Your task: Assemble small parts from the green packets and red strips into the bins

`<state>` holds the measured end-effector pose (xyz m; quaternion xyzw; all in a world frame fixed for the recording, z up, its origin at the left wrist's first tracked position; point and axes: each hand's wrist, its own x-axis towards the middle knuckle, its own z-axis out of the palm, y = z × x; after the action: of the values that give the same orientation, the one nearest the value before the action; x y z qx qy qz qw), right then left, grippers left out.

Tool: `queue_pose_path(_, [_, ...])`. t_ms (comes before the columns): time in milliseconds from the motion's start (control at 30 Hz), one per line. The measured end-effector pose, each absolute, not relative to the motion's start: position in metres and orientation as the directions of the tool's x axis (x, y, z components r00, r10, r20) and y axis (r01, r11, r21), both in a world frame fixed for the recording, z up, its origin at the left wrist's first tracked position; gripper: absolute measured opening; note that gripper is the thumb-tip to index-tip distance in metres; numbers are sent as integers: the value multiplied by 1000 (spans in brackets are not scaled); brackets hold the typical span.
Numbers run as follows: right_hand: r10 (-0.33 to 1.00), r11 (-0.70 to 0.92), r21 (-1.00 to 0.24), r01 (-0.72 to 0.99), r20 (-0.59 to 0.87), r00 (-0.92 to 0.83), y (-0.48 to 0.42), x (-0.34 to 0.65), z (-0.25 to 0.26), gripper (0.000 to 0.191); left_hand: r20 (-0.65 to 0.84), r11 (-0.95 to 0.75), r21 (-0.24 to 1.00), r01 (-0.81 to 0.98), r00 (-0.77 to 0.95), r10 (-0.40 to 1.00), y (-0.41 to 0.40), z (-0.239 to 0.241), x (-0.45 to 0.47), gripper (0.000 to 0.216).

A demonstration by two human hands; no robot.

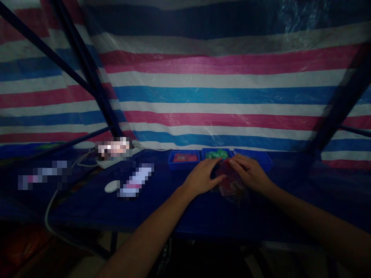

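Observation:
A clear plastic bag (232,187) with something dark reddish in it is between my hands, just above or on the blue table. My left hand (202,177) curls at the bag's left side, its thumb lying against the front and its fingers near the top edge. From the other side, my right hand (251,173) grips the bag's upper part with bent fingers. Behind the hands stand three blue bins: one with red packets (185,157), one with green plastic pieces (216,154), and a right-hand bin (265,159) partly covered by my right hand.
The dark blue table (162,216) carries a blurred phone-like object (136,181), a white round object (112,187) and a white power strip (121,157) with cables on the left. A striped tarp (220,92) hangs behind. Blue metal posts (95,85) slant at both sides.

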<state>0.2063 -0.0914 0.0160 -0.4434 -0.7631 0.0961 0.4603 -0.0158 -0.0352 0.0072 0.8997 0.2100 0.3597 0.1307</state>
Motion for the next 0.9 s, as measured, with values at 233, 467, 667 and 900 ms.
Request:
queue_pose_path(233, [737, 650, -545, 529, 621, -267, -93, 205, 15, 30, 535, -832, 491, 260, 663, 523, -29, 7, -19, 25])
queue_pose_path(467, [741, 656, -559, 507, 605, -291, -94, 208, 16, 30, 541, -777, 602, 184, 623, 566, -23, 9, -23, 33])
queue_pose_path(667, [753, 608, -580, 542, 637, -164, -90, 206, 14, 24, 553, -774, 630, 65, 662, 506, -25, 14, -25, 42])
queue_pose_path(900, [882, 453, -792, 409, 463, -81, -77, 210, 0, 31, 521, -722, 685, 95, 629, 577, -29, 14, -20, 23])
